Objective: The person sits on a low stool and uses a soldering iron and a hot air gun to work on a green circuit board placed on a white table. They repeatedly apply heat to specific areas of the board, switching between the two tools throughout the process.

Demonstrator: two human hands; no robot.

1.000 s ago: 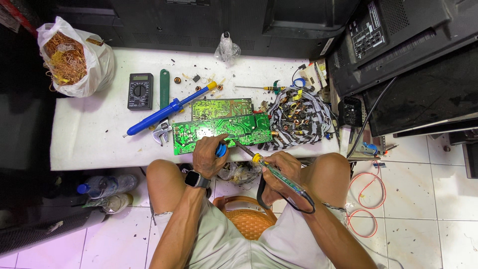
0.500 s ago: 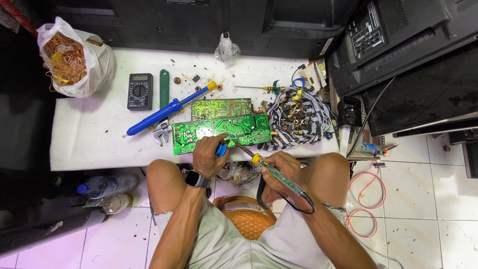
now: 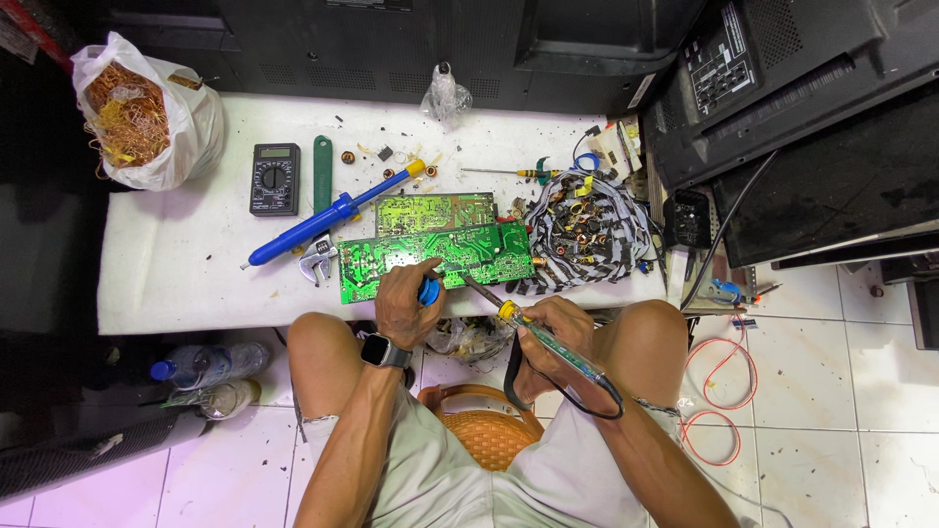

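Circuit board, green [image 3: 440,256]: laid flat at the near edge of the white desk [image 3: 176,284], directly in front of the seated person. A second, smaller green board [image 3: 435,210] is placed just behind it, touching or nearly so.

Left hand [image 3: 406,303]: closed around a blue-handled tool [image 3: 428,290], resting on the near edge of the board.
Right hand [image 3: 558,328]: closed around a soldering iron [image 3: 509,313], the tip brought down onto the board; its black cord is looped over the thigh.

Risks, as judged: neighbouring joints could be bridged if the tip is allowed to slip; the cord could be snagged by the knee and the iron dragged off its point; the left fingers are held near the hot tip.

Count: two boards; one blue desoldering pump [image 3: 323,217]; one multimeter [image 3: 275,179]; one small wrench [image 3: 318,259]; one bundle of coils and wiring [image 3: 582,230]; one bag of copper wire [image 3: 137,112]; two bottles on the floor [image 3: 205,367].
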